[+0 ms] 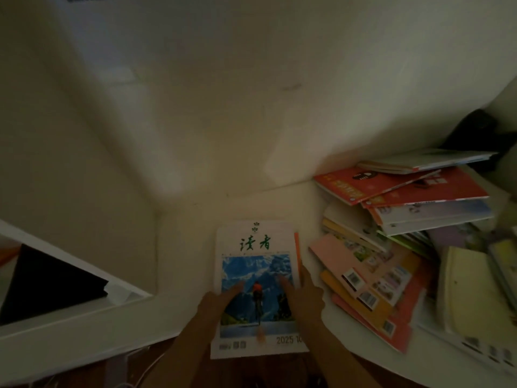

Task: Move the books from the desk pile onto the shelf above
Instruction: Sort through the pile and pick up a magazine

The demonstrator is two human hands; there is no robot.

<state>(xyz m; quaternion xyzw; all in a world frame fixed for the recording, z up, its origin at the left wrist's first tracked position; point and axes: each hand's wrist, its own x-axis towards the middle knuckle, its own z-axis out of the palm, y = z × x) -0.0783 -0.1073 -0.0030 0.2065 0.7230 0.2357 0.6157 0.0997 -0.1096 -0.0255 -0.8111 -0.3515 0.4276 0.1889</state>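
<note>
Where the white ledge (70, 309) runs at nine o'clock, a black slab (50, 284) leans behind it. At six o'clock a glossy magazine (256, 287) lies flat on the desk (193, 225) — left hand (216, 299) and right hand (303, 295) rest on it with fingers straight. At three o'clock slumps the pile of books (402, 236) — thin, bright paper covers.

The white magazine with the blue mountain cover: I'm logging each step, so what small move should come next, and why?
Probably curl the fingers round the white magazine with the blue mountain cover and lift it. Both the left hand and right hand lie flat on it, gripping nothing, and it juts over the desk's edge.
</note>
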